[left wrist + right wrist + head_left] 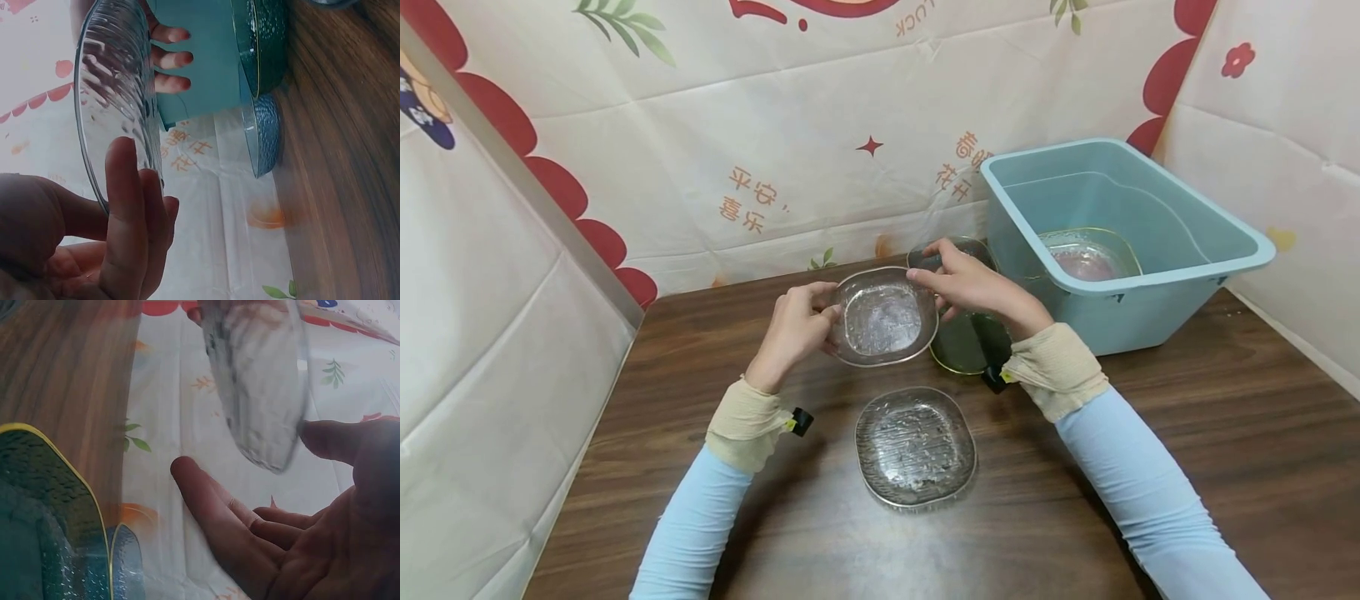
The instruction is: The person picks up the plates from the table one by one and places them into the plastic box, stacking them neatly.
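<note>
A clear, ridged glass-like dish (883, 318) is held tilted above the table. My left hand (797, 327) pinches its left edge, thumb on one face and fingers on the other, as the left wrist view (134, 206) shows. At the opposite edge, the thumb of my right hand (977, 287) touches the rim. The other right fingers (212, 512) extend apart from the dish in the right wrist view. A second clear ridged dish (915, 450) lies on the table nearer to me.
A green gold-rimmed dish (962, 343) sits under my right hand, with a bluish dish (973, 247) behind it. At the right stands a blue plastic tub (1112, 312) containing a gold-rimmed clear dish (1093, 254). A printed cloth (820, 167) hangs behind the wooden table (700, 350).
</note>
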`<action>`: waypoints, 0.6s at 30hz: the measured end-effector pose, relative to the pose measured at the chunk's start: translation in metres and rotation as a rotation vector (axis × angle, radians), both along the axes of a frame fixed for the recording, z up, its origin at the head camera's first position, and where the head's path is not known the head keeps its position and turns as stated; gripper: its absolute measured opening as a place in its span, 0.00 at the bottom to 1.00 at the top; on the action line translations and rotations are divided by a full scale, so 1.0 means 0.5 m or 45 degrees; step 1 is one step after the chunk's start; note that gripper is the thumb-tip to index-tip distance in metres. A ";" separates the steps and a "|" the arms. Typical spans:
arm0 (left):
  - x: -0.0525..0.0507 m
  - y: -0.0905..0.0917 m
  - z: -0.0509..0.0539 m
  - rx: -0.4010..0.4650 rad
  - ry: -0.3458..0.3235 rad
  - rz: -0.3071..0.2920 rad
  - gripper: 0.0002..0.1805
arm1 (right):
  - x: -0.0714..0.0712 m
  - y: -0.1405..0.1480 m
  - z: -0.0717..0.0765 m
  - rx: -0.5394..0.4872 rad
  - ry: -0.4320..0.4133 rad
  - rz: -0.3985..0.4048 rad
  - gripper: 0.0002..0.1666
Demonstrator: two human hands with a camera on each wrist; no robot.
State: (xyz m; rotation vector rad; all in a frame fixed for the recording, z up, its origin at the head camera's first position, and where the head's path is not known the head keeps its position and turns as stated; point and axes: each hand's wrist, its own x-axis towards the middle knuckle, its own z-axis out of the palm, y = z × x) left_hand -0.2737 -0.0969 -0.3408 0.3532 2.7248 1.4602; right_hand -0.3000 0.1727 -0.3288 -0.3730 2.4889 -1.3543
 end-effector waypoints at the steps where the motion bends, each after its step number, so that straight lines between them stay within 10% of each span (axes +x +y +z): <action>1: 0.001 0.002 0.001 0.000 0.000 -0.003 0.24 | 0.001 -0.002 -0.001 0.006 -0.004 0.001 0.42; 8: 0.011 0.011 0.004 0.022 0.001 -0.007 0.24 | 0.005 -0.017 -0.011 0.069 0.026 0.051 0.43; 18: 0.013 0.012 0.001 -0.005 0.051 -0.024 0.24 | 0.011 -0.034 -0.020 -0.179 -0.090 0.107 0.36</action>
